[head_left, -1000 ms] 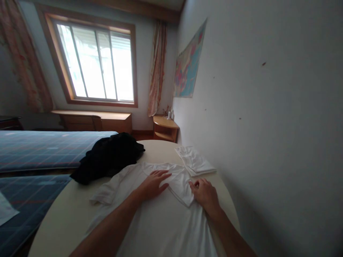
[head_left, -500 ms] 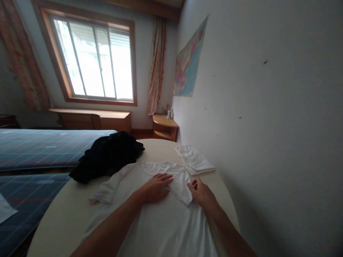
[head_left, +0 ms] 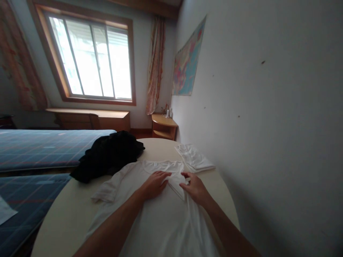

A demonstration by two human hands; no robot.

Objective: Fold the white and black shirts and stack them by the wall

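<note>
A white T-shirt (head_left: 158,221) lies spread on the round table, its neckline at the far side. Its right-hand sleeve (head_left: 179,185) is folded inward over the chest, while the left-hand sleeve (head_left: 105,192) lies outward. My left hand (head_left: 156,184) rests palm down on the shirt beside the folded sleeve, fingers stretched out. At the outer edge of that sleeve is my right hand (head_left: 193,187), its thumb and forefinger apart and touching the cloth. Just beyond it sits a folded white garment (head_left: 197,159).
A heap of black clothing (head_left: 109,155) lies at the table's far left. The cream tabletop (head_left: 60,214) reaches close to the wall (head_left: 268,150) on the right. Blue plaid mattresses (head_left: 48,148) are to the left. A corner shelf (head_left: 164,121) stands behind.
My right hand has moved slightly left and away from me, and its thumb and forefinger have spread apart. The folded sleeve has shifted inward. My left hand has moved slightly farther away.
</note>
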